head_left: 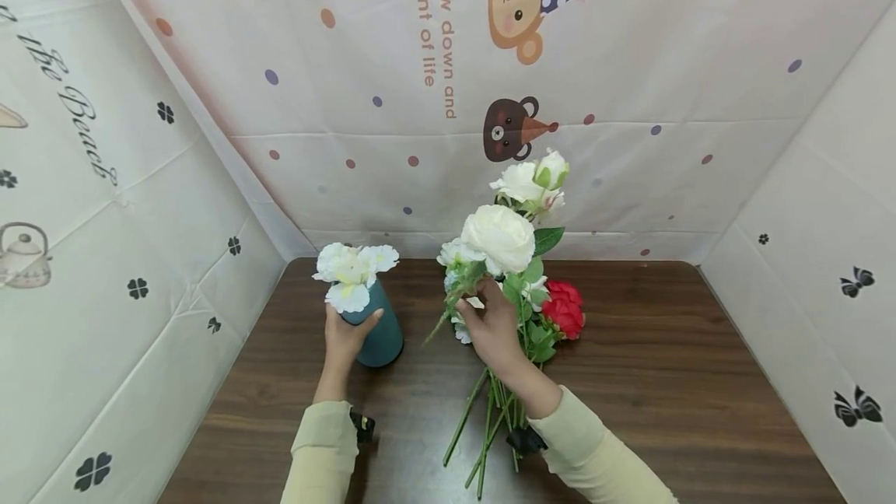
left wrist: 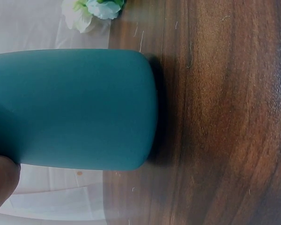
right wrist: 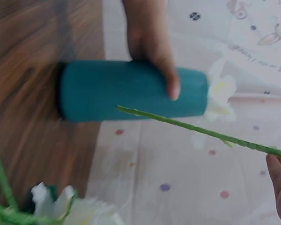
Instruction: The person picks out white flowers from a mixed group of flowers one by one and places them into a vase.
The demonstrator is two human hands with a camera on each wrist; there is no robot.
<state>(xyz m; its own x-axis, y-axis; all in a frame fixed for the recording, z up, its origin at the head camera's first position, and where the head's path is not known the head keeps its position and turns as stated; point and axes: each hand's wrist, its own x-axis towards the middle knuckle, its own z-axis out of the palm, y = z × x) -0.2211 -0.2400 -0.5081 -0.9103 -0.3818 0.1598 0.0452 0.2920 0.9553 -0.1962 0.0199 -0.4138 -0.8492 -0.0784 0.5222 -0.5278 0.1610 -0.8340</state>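
Observation:
A teal vase [head_left: 382, 337] stands upright at the left of the table, holding a white flower [head_left: 348, 264] with pale yellow centres. My left hand [head_left: 343, 342] grips the vase near its top, thumb across the front. To the right, my right hand [head_left: 495, 329] pinches a thin green flower stem [right wrist: 201, 133] between thumb and fingers. Its bare end points down and left, toward the vase. The blossom on this stem is hard to tell apart from the bunch behind the hand, where a large white rose [head_left: 498, 239] shows. The left wrist view shows the vase's base on the wood.
Beside and beneath the right forearm lies a bunch of flowers with long green stems [head_left: 488, 426] toward the front. A red flower [head_left: 563, 309] is on its right, white roses [head_left: 521, 181] at its far end. Printed cloth walls border the brown wooden table [head_left: 651, 379].

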